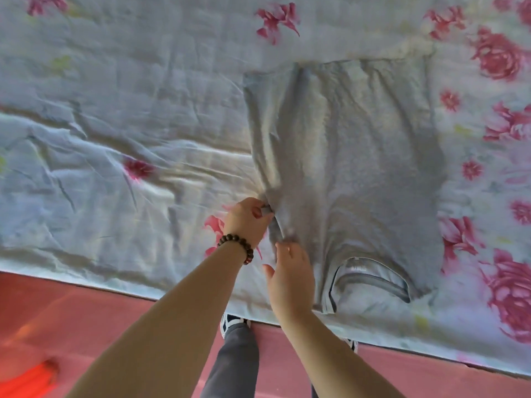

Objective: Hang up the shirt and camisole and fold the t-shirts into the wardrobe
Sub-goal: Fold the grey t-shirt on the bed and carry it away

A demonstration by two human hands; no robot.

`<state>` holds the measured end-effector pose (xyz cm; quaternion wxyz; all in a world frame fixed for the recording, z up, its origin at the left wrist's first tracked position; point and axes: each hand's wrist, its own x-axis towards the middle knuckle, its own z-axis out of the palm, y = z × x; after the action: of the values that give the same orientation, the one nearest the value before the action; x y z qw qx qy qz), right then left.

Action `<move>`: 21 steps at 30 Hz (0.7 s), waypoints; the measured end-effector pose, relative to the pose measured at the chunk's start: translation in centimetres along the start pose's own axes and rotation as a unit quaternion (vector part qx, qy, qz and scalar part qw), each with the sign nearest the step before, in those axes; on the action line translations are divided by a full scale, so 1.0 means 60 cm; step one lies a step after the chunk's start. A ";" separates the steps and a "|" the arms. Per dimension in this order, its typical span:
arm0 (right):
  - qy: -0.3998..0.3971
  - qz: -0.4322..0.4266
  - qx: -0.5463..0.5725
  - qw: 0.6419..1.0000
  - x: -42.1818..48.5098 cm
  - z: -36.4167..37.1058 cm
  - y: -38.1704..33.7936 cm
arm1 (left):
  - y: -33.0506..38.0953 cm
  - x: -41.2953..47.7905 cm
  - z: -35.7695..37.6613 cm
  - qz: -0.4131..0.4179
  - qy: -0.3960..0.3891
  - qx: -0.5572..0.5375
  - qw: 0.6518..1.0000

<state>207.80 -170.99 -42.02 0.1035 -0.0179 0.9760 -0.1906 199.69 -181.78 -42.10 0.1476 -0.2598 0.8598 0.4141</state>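
Note:
A grey t-shirt (359, 156) lies flat on the bed, its collar (370, 280) toward me and its hem at the far side. The shirt's left side is bunched into a fold near the sleeve. My left hand (244, 222), with a dark bead bracelet on the wrist, pinches that bunched grey fabric. My right hand (290, 271) rests just below it, fingertips gripping the same fold at the shirt's left shoulder. No shirt, camisole or wardrobe is in view.
The bed is covered by a wrinkled white sheet (129, 116) with pink flowers. Its near edge runs across the lower frame. Below it is a red floor (86, 317), my legs and shoes, and an orange object (34, 380) at the bottom left.

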 end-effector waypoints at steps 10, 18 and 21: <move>0.000 0.043 -0.004 0.999 -0.017 0.013 -0.012 | -0.069 -0.007 -0.050 -0.050 0.016 -0.078 0.996; -0.005 -0.061 0.037 0.997 -0.070 0.026 -0.058 | -0.150 -0.077 -0.126 -0.119 0.081 -0.116 0.983; -0.018 -0.063 0.049 0.997 -0.077 0.041 -0.071 | -0.173 -0.096 -0.142 -0.139 0.101 -0.129 0.977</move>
<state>212.84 -175.51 -41.71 0.1099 -0.0783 0.9604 -0.2437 210.00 -192.05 -40.78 0.0813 -0.4340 0.7653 0.4683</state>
